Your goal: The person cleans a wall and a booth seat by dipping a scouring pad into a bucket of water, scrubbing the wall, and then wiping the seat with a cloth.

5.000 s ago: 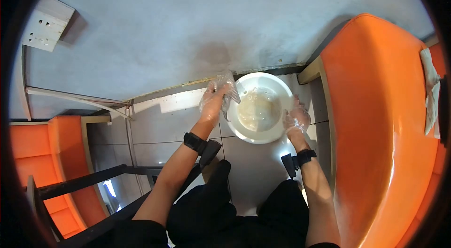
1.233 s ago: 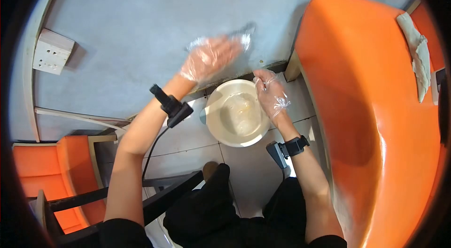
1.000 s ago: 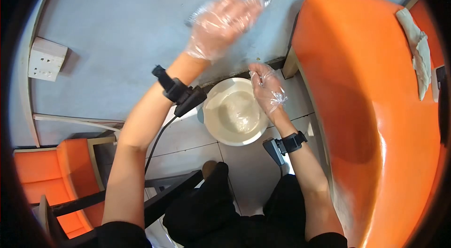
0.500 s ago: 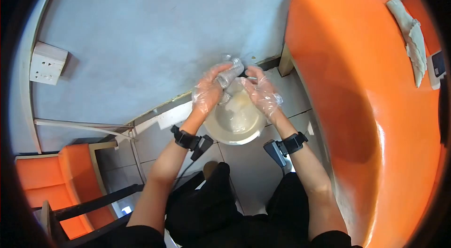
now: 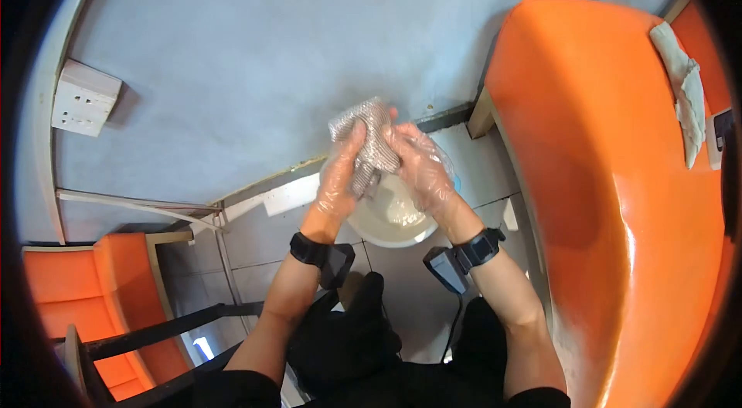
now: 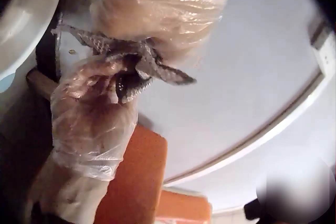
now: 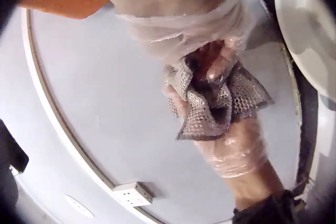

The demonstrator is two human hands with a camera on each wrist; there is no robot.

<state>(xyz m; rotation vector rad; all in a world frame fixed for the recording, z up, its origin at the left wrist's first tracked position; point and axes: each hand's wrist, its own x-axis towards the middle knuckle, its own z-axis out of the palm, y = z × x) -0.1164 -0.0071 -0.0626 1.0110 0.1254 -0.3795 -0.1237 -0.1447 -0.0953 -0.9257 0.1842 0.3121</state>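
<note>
A grey mesh cloth [image 5: 372,134] is bunched between my two hands in front of the wall, in clear plastic gloves. My left hand [image 5: 338,180] holds its left side, thumb lying over the mesh. On the other side my right hand [image 5: 425,168] grips it with curled fingers. Folds of the mesh cloth [image 7: 210,106] hang out between both hands in the right wrist view. Below them a white basin [image 5: 394,239] of cloudy water stands on the tiled floor, its far part hidden by the hands and cloth.
An orange padded bench [image 5: 564,145] stands close on the right, with a pale folded cloth [image 5: 684,87] on it. A socket box [image 5: 86,97] sticks out of the grey wall [image 5: 270,45] at left. A black bar [image 5: 162,334] runs at lower left.
My left hand, earlier raised against the wall with the mesh cloth, has come back down to the right hand over the basin. The right hand now grips the cloth too.
</note>
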